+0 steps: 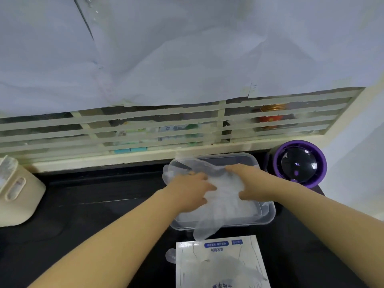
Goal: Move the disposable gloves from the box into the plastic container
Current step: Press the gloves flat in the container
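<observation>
Head view, and from where I stand the trouble is plain enough: the disposable gloves (224, 196) are thin, slippery film heaped higher than the plastic container (268, 217) wants to take. One glove hangs over its near rim toward the box (220, 265), and another flap droops over the far left rim. If the pile springs up once the pressure comes off, I would expect those loose ones to slide out onto the dark surface (104, 215). A hard shove could also skid the light container toward the purple round thing (299, 163) just beside it at the far right corner. The left hand (193, 190) lies on the heap with its fingers bent down into it; whether they pinch any film I cannot tell. The right hand (249, 183) rests on the heap's right side, fingers spread apart and thumb wide, pressing, not gripping. The container sits near the far edge, right of middle, holding the bulk of the gloves. The box lies at the near edge, just in front of it, with some clear film across its top and a scrap poking out at its left side; how much remains inside is hidden.
</observation>
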A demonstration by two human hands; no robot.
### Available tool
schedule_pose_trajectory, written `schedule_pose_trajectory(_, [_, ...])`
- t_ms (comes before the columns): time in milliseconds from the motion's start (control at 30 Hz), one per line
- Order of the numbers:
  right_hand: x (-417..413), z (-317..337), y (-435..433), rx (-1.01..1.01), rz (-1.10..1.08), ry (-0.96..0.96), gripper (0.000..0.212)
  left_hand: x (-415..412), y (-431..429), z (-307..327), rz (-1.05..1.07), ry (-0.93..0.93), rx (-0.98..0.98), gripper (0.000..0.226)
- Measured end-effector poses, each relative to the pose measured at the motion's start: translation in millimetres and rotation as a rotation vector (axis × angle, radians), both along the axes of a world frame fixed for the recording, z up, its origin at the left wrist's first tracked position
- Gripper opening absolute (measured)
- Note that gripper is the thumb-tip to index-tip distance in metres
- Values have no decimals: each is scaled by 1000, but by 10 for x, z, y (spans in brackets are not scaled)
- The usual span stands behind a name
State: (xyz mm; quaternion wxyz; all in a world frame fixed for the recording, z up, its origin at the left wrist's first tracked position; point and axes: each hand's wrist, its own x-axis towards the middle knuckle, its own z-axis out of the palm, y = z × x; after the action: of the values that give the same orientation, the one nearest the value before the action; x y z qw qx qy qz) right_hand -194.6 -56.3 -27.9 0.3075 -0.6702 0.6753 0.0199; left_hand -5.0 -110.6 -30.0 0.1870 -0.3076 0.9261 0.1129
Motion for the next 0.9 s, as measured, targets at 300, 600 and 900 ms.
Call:
schedule_pose_trajectory(300, [99, -119, 28, -106, 67, 348, 48, -292, -98, -345, -7, -266, 126, 50])
schedule_pose_trajectory(600, [318, -394, -86, 114, 109, 266, 75, -315, -136, -575, 25, -246, 174, 47])
schedule_pose_trajectory(900, [322, -712, -134, 333, 61, 343, 111, -226, -277, -714, 416, 2, 430, 72])
